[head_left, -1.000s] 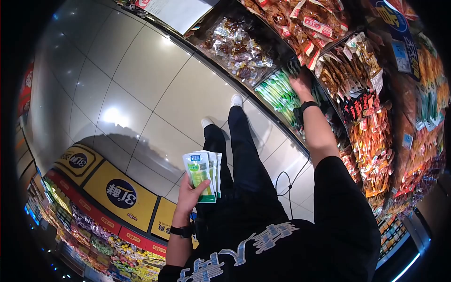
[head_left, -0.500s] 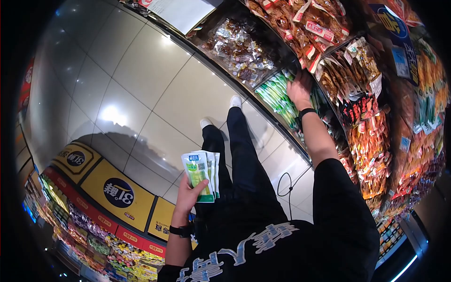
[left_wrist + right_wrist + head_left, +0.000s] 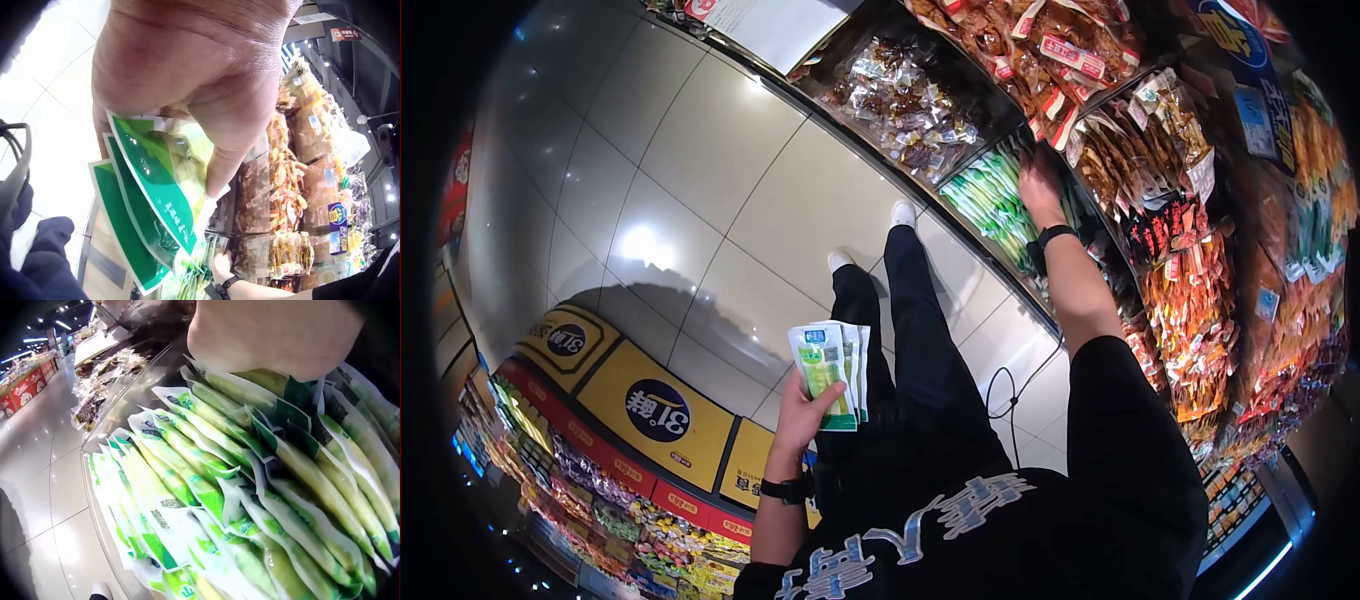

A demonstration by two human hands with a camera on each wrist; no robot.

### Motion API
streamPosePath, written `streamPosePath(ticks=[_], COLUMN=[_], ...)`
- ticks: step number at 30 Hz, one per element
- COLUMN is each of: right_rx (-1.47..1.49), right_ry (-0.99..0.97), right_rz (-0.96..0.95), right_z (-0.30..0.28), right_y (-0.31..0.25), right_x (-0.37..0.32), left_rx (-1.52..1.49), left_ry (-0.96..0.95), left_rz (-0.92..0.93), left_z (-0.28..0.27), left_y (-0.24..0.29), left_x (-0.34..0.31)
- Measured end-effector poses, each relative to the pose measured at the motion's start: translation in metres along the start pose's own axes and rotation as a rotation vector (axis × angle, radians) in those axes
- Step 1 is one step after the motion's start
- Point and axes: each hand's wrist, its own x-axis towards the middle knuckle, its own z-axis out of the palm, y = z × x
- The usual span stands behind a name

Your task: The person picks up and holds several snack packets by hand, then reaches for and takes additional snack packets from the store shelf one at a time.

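In the head view my left hand (image 3: 805, 410) pinches a small fan of flat white-and-green food packets (image 3: 818, 365), thumb across the front one. The left wrist view shows three green packet ends (image 3: 164, 187) spread below the palm. My right hand (image 3: 1040, 190) reaches into the far side of a bin of similar green packets (image 3: 990, 200). Close up, the heel of that hand (image 3: 269, 337) hangs over the upper rows of upright, tightly packed packets (image 3: 181, 462). Its fingers are hidden there, so I cannot tell whether they grip a packet.
Beside the green bin is a bin of small clear-wrapped snacks (image 3: 910, 100). Red-brown packaged snacks (image 3: 1070, 60) rise behind it in tiers. A yellow display panel (image 3: 655, 405) stands across the tiled floor (image 3: 700, 180). A black cable loop (image 3: 1005, 395) hangs near my legs.
My right hand first drew back from the bin's far side over the green packets, then reached in toward the back again. The left hand keeps its packets in about the same place.
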Motion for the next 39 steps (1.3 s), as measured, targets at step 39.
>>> streamPosePath(ticks=[39], right_rx=[0.843], right_ry=[-0.039], right_rz=[0.031], right_z=[-0.132], right_y=[-0.065], right_x=[-0.177], left_rx=[0.759], left_ry=[-0.322], left_rz=[0.544], left_z=[0.008], left_y=[-0.004], left_x=[-0.004])
